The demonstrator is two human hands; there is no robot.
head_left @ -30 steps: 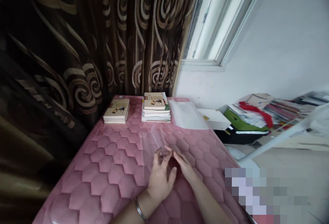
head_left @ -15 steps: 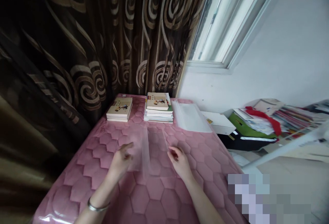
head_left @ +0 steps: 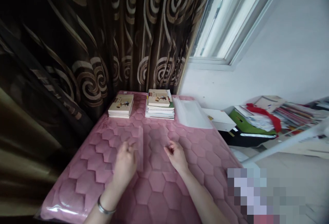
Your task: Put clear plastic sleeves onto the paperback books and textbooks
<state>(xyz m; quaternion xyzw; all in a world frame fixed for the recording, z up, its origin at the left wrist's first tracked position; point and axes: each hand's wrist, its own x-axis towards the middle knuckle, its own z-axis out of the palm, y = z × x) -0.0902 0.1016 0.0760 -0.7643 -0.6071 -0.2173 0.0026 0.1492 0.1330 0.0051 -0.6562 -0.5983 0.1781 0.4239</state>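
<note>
Both hands hold a clear plastic sleeve (head_left: 151,148) flat on the pink table (head_left: 102,155) — left hand (head_left: 125,165) and right hand (head_left: 177,155) fingers pinching its edges — nothing visible inside.

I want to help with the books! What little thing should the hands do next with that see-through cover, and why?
Probably reach to a book stack and bring one book over. The clear plastic cover lies spread flat on the pink quilted table, with the left hand and right hand at its two sides, and no book on it yet.
</note>
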